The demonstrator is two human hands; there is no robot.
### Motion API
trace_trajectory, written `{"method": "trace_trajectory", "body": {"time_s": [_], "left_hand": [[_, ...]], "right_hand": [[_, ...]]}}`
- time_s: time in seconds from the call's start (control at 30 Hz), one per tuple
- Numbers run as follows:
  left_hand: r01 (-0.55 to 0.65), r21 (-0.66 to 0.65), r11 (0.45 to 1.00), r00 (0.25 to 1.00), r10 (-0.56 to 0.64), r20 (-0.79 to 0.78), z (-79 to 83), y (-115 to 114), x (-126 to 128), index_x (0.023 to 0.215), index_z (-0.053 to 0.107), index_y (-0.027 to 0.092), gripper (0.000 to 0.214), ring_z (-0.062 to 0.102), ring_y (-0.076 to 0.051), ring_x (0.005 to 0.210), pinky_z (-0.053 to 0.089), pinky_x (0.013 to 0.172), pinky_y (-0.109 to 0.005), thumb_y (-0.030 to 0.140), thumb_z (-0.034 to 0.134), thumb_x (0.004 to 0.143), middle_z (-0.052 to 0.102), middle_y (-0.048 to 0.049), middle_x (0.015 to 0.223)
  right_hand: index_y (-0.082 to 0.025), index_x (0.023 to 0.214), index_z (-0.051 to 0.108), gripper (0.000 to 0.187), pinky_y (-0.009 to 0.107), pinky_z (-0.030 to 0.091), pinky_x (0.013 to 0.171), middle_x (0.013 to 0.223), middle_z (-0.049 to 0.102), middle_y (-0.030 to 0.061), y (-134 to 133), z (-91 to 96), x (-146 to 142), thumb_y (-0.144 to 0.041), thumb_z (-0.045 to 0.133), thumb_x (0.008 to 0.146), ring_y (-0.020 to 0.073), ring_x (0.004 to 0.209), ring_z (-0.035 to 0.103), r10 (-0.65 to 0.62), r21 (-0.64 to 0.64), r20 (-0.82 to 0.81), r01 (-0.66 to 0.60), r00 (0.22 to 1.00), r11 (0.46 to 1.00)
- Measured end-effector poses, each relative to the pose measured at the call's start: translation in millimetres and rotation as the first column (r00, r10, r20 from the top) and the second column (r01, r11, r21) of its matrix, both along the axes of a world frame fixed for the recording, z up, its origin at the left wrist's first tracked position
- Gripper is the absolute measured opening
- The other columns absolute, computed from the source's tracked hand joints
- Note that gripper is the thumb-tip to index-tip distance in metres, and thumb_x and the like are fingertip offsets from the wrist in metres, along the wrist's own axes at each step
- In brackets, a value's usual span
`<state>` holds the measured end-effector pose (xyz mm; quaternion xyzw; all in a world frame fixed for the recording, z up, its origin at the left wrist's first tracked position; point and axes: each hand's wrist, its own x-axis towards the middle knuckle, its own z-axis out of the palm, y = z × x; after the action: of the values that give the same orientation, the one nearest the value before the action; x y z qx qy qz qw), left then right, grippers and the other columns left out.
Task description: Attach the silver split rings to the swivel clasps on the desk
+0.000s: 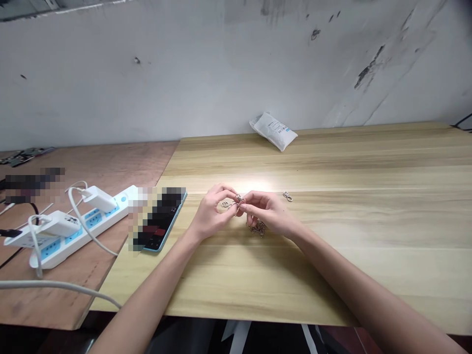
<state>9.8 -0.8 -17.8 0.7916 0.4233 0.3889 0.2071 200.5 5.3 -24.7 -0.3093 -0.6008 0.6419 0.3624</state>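
Observation:
Above the middle of the wooden table, my left hand (214,211) and my right hand (269,210) meet fingertip to fingertip. Both are closed in a pinch around a small cluster of silvery metal rings (239,198). A few more rings (225,204) show by my left fingers; whether they are joined to the cluster I cannot tell. Under my right hand lies a small heap of metal rings (259,228), partly covered by the fingers. Farther right, a separate linked piece of metal rings (287,196) rests on the table.
A white plastic packet (275,130) lies at the back of the light table (368,221), near the wall. To the left are a phone (164,221) with a blue edge and a white power strip (90,223) with chargers and cables on a browner tabletop (121,167).

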Motion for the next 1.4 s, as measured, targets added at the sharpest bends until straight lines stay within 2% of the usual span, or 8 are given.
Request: {"method": "trace_trajectory", "body": {"time_s": [0.5,0.73,1.2,1.4], "left_hand": [[-0.021,0.022,1.0,0.999,0.021,-0.025,-0.6,0.1,-1.3,0.085,0.066,0.021,0.005,0.061,-0.02,0.097,0.047,0.09,-0.037,0.019,0.061,0.085,0.064,-0.0042,0.097],[-0.023,0.031,0.999,0.999,0.024,-0.025,-1.2,0.1,-1.5,0.085,0.067,0.021,0.004,0.061,-0.02,0.097,0.047,0.089,-0.037,0.02,0.062,0.084,0.064,-0.0039,0.095],[-0.009,0.029,1.0,0.997,0.011,-0.075,-0.8,0.1,-2.0,0.082,0.065,0.02,0.005,0.061,-0.019,0.094,0.045,0.087,-0.035,0.018,0.061,0.083,0.064,-0.0033,0.096],[0.062,0.002,0.998,0.986,-0.061,-0.158,-2.8,0.7,-1.2,0.082,0.064,0.021,0.007,0.061,-0.018,0.089,0.043,0.085,-0.033,0.016,0.06,0.083,0.066,-0.0017,0.091]], "right_hand": [[-0.015,0.088,0.065,0.025,0.024,0.051,0.051,0.08,0.068,0.004,3.4,-5.7,-0.2,-0.039,0.069,0.082,0.0086,0.052,0.059,-0.068,0.024,-0.01,0.068,0.998,0.997],[-0.015,0.086,0.065,0.027,0.024,0.051,0.051,0.079,0.07,0.0046,3.6,-2.7,-0.2,-0.041,0.072,0.079,0.0083,0.051,0.058,-0.098,0.008,0.011,0.098,0.995,0.995],[-0.016,0.085,0.064,0.024,0.024,0.049,0.052,0.076,0.067,0.0031,0.7,0.4,-1.5,-0.04,0.068,0.081,0.0081,0.052,0.056,-0.057,0.008,0.041,0.057,0.998,0.998],[-0.017,0.08,0.062,0.02,0.022,0.047,0.05,0.078,0.067,0.0023,-1.8,-3.3,-1.6,-0.037,0.065,0.084,0.0085,0.054,0.057,-0.002,0.066,0.153,-0.009,0.988,0.998]]}}
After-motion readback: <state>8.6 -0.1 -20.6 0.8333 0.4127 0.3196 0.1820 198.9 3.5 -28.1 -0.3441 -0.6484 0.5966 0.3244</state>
